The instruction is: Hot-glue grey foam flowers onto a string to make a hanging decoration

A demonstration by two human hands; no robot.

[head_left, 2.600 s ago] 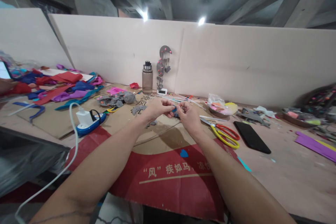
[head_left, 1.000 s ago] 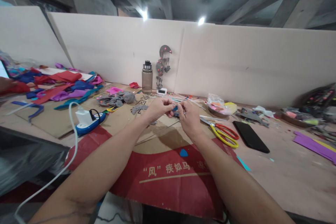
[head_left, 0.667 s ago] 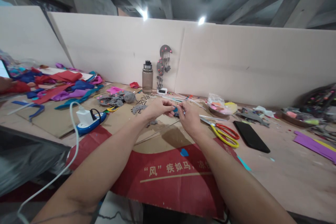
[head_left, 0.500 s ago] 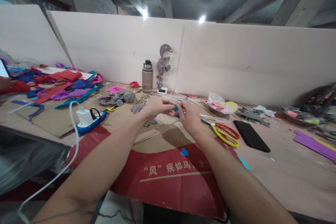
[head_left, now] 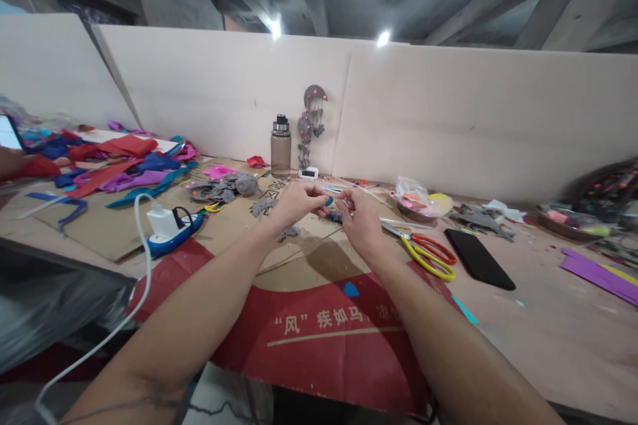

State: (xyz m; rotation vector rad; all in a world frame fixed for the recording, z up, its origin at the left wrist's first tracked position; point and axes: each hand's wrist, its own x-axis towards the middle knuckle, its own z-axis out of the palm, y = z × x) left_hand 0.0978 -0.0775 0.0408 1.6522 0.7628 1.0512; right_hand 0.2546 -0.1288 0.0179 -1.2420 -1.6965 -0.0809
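Between the thumb and fingers of my left hand (head_left: 302, 204) is a small blue piece (head_left: 329, 201). My right hand (head_left: 357, 214) is just to its right, its thumb and forefinger pinched together; anything between them is too small to make out. Both hands are over the brown cardboard, above a small dark tangled bit (head_left: 333, 215). A blue heart (head_left: 351, 289) lies nearer me on the red part of the cardboard (head_left: 329, 372). Grey scraps (head_left: 264, 206) lie left of my left hand.
Red and yellow scissors (head_left: 429, 256) and a black phone (head_left: 478, 257) lie right of my right forearm. A bottle (head_left: 280, 149) stands at the back. On the left are a blue power strip (head_left: 174, 236), its white cable and colourful felt (head_left: 124, 166), with a person's hand (head_left: 10, 163) beside it.
My hands have moved slightly apart. The blue piece now shows at my left fingertips, with a gap between it and my right hand.
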